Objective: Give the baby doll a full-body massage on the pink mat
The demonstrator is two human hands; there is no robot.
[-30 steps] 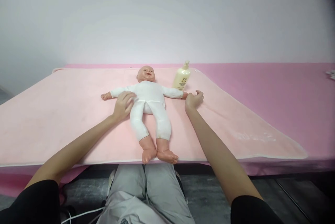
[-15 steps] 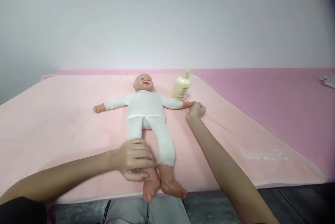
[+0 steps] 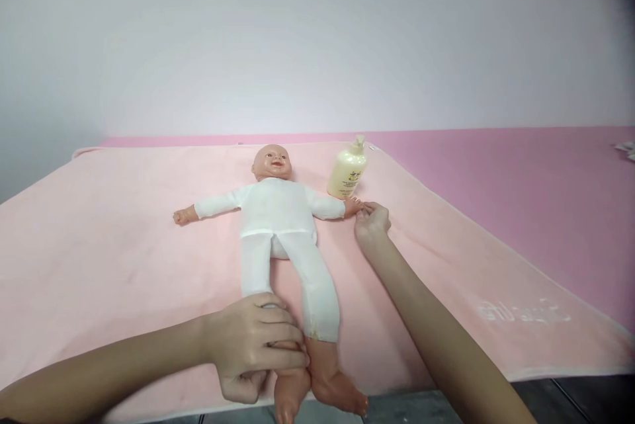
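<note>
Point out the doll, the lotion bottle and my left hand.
doll [image 3: 278,209], head view, on its white chest.
lotion bottle [image 3: 347,176], head view, on its cream body.
left hand [image 3: 258,344], head view, on the knuckles.

A doll [image 3: 278,225] in a plain white suit, with peach plastic head and feet, lies on a pale pink blanket [image 3: 124,239]; the table [image 3: 520,172] is deeper pink; the pump bottle [image 3: 347,174] is cream yellow

We see our left hand [image 3: 253,344] and right hand [image 3: 372,224] bare, no rings or watch; both forearms are uncovered, no sleeves showing.
</note>
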